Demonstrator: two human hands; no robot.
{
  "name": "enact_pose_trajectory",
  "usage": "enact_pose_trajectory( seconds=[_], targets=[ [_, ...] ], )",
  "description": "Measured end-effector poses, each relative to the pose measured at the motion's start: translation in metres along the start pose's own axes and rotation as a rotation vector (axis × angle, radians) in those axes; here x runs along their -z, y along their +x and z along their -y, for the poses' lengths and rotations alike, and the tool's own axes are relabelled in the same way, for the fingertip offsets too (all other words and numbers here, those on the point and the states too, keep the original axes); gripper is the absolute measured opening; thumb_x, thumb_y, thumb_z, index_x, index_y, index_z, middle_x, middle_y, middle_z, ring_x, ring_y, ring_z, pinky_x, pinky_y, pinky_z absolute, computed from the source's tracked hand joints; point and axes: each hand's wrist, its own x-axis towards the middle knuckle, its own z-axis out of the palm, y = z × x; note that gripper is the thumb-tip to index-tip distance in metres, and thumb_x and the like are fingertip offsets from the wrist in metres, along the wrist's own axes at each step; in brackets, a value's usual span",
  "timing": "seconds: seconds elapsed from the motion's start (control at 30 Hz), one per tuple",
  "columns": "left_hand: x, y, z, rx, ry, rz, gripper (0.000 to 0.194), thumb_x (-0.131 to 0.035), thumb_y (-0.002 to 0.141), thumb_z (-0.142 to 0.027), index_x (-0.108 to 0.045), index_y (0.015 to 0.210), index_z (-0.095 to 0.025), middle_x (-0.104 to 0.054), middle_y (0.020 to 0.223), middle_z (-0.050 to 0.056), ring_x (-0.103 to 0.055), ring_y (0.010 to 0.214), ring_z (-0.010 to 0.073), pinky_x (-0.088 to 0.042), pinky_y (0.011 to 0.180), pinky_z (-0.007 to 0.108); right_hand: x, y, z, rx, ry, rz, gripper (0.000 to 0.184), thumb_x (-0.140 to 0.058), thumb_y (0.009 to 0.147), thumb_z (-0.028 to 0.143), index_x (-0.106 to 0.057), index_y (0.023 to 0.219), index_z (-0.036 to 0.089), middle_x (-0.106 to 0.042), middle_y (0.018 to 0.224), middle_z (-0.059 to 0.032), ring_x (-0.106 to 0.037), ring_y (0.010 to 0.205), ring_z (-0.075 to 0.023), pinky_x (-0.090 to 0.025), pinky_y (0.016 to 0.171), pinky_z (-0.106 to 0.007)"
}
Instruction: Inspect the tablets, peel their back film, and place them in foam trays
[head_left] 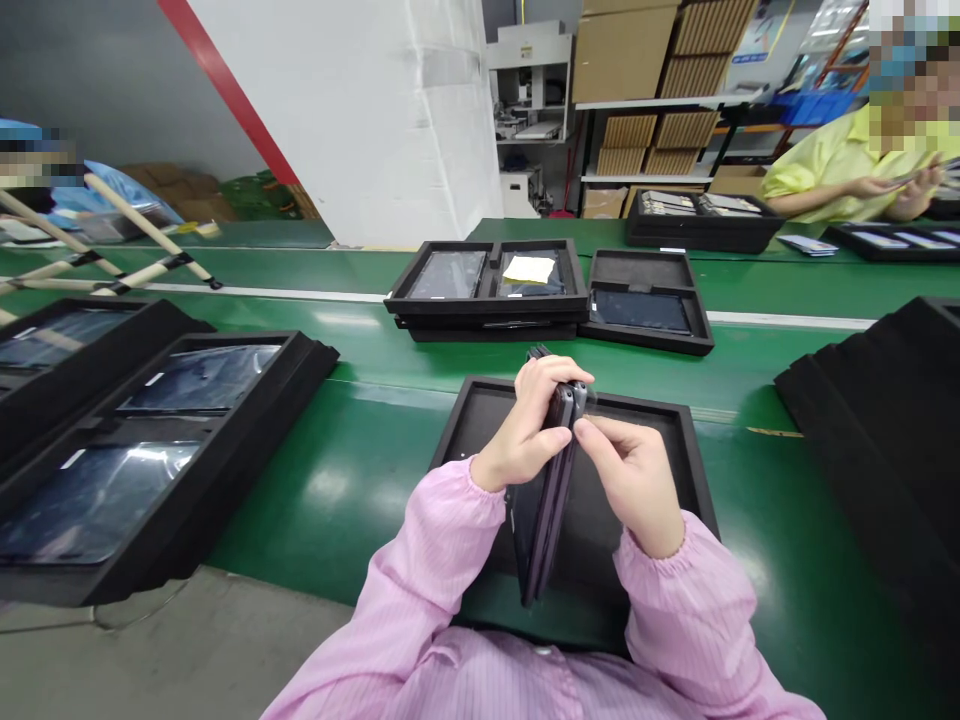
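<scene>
Two dark, slim tablets (551,510) stand on edge, face to face, in front of my chest. My left hand (529,420) is closed over their upper part, with its thumb on the near side and its fingers across the top. At the upper right corner of the tablets, my right hand (634,470) is closed in a pinch between thumb and forefinger. Whatever lies between those fingertips is too small to make out. Below both hands, a black foam tray (675,440) lies on the green work surface, partly hidden by my arms and the tablets.
Black trays with film-covered tablets (202,378) lie at the left. Ahead are stacked trays (487,333) with a yellow paper (529,269), beside another tablet tray (651,345). A dark tray stack (885,420) rises at right. Across the bench, a person in yellow (817,165) handles something.
</scene>
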Motion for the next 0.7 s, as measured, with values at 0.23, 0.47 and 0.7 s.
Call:
enact_pose_trajectory(
  seconds=[0.23,0.47,0.7],
  targets=[
    [-0.006,-0.004,-0.005,-0.049,0.032,-0.076,0.051,-0.032,0.091,-0.064,-0.053,0.112,-0.023,-0.061,0.109,0.009,-0.052,0.114,0.0302,-0.030,0.107,0.050,0.003,-0.002,0.005,-0.003,0.001,0.027,0.022,-0.063,0.077,0.031,-0.071,0.061,0.018,-0.068,0.057,-0.0004,-0.071,0.063,-0.0226,-0.058,0.062,-0.030],
    [-0.002,-0.009,-0.007,-0.087,0.003,-0.131,0.049,-0.036,0.090,-0.064,-0.055,0.109,-0.023,-0.064,0.106,0.008,-0.055,0.109,0.0290,-0.033,0.105,0.050,-0.003,-0.009,-0.005,0.105,-0.013,-0.030,0.020,-0.063,0.083,0.032,-0.077,0.076,0.019,-0.078,0.082,-0.0058,-0.074,0.078,-0.0250,-0.058,0.075,-0.034],
    [0.017,-0.016,0.006,-0.056,-0.264,-0.267,0.042,-0.051,0.080,-0.060,-0.060,0.096,-0.023,-0.061,0.098,0.005,-0.055,0.104,0.0276,-0.039,0.103,0.046,-0.039,0.006,-0.068,-0.349,0.330,0.099,0.059,-0.073,0.072,0.062,-0.066,0.114,0.022,-0.069,0.122,-0.0092,-0.061,0.119,-0.0238,-0.047,0.101,-0.038]
  ],
)
